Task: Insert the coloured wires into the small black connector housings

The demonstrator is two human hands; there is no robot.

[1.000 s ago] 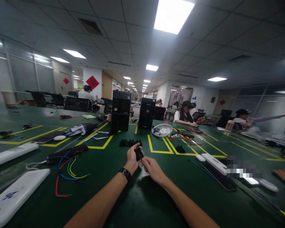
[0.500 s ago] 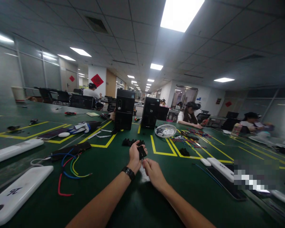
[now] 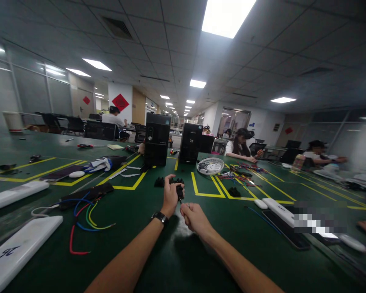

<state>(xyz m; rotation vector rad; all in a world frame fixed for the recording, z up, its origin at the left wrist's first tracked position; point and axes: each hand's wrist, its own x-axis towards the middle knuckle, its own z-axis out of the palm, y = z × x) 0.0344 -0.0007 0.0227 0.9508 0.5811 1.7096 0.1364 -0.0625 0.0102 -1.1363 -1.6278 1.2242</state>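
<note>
My left hand [image 3: 170,196], with a black watch on its wrist, is closed round a small black plastic part [image 3: 179,191] held just above the green table [image 3: 183,252]. My right hand [image 3: 194,217] sits right below and beside that part, fingers pinched together at its lower end; what they pinch is too small to make out. A row of similar black parts [image 3: 163,182] lies on the table just beyond my hands.
Loose coloured wires [image 3: 82,215] and white flat units [image 3: 15,252] lie at the left. Two black tower cases [image 3: 156,139] and a white fan grille [image 3: 210,166] stand farther back. White and black devices [image 3: 280,211] lie at the right. Other people sit at the far tables.
My left hand has turned the black part so it shows narrower, and both hands have shifted slightly. The camera has tilted a little.
</note>
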